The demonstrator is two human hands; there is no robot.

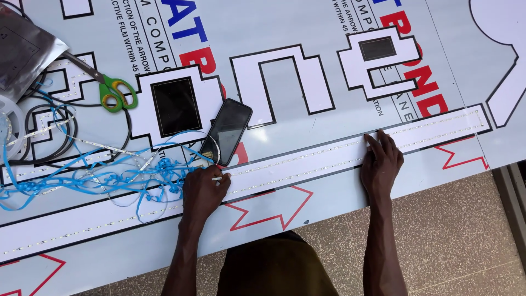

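A long white bar with black edges lies diagonally across the big film-covered panel. Two thin dotted light strips run along it. My left hand pinches one strip end near the bar's middle, beside a black phone. My right hand lies flat on the bar further right, fingertips pressing the upper strip. A tangle of blue backing tape lies left of my left hand.
Green-handled scissors lie at upper left near black cables and a silver foil bag. White cut-out letter shapes sit on the panel. The panel's front edge overhangs a speckled floor.
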